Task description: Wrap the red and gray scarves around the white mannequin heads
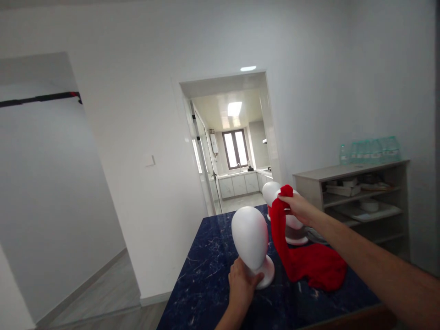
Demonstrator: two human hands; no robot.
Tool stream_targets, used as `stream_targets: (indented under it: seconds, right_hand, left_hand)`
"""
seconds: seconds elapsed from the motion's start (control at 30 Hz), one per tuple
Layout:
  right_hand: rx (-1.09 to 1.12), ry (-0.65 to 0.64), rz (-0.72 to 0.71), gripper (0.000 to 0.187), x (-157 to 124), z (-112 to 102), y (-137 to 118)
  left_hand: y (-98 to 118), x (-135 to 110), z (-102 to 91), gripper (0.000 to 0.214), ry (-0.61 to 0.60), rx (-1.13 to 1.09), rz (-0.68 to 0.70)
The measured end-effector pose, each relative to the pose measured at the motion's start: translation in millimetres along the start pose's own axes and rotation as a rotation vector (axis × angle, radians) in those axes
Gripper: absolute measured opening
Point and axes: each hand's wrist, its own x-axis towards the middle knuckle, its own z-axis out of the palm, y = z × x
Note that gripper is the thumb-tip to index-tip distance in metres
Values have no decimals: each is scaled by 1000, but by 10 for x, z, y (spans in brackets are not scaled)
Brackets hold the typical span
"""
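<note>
A white mannequin head [249, 236] stands upright on its round base near the middle of the dark blue marbled table [206, 256]. My left hand [239, 282] is closed around its neck, just above the base. To its right, my right hand [298, 208] pinches one end of a long piece of red cloth [318, 266] and holds it up. From there the fabric hangs down and spreads out over the tabletop; its exact kind is unclear. Behind the cloth and my right hand, two more white mannequin heads [270, 191] are partly hidden.
At the right, a shelf unit [347, 171] holds boxes and trays, with several packed water bottles [373, 150] on top. Beyond the table, a doorway opens onto a kitchen with a sink counter [237, 183]. A white wall [137, 206] lies to the left.
</note>
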Motion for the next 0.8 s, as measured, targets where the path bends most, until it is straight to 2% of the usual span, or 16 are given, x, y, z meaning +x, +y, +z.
stream_targets:
  seconds: [0.1, 0.17, 0.2, 0.27, 0.3, 0.33, 0.4, 0.43, 0.5, 0.57, 0.6, 0.7, 0.8]
  right_hand:
    - [-46, -24, 73, 21, -84, -55, -18]
    - [-94, -53, 85, 25, -149, -82, -46]
    - [-126, -80, 95, 26, -182, -77, -57]
    - [-197, -156, 103, 28, -242, -14, -65]
    - [-234, -199, 95, 28, -267, 45, -61]
    - [-273, -237, 74, 27, -288, 119, -52]
    - [-353, -310, 14, 25, -323, 292, -24]
    - [-386, -345, -21, 22, -339, 378, -7]
    - [-450, -412, -91, 14, -374, 519, 24]
    - [-509, -453, -121, 7, -414, 590, 46]
    - [-516, -470, -109, 5, -434, 594, 51]
    - [-409, -531, 32, 20, -472, 493, 43]
    - [-346, -546, 106, 21, -452, 287, 19]
  left_hand:
    - [-73, 32, -194, 113, -35, -32, -92]
    - [-50, 22, -481, 115, 68, -105, -84]
    - [8, 8, -662, 103, 173, -160, -28]
    - [247, -21, -1042, 73, 366, -262, 133]
    - [425, -25, -1213, 64, 400, -301, 184]
    - [632, -16, -1354, 58, 378, -336, 246]
    - [1079, 51, -1514, 50, 174, -400, 379]
    - [1289, 108, -1532, 50, 57, -428, 425]
    - [1619, 245, -1484, 44, -79, -489, 471]
    - [1799, 381, -1398, 28, -95, -472, 459]
    - [1834, 439, -1364, 21, -76, -444, 444]
    - [1787, 569, -1334, 18, -52, -426, 405]
    - [1650, 647, -1353, 20, -191, -627, 333]
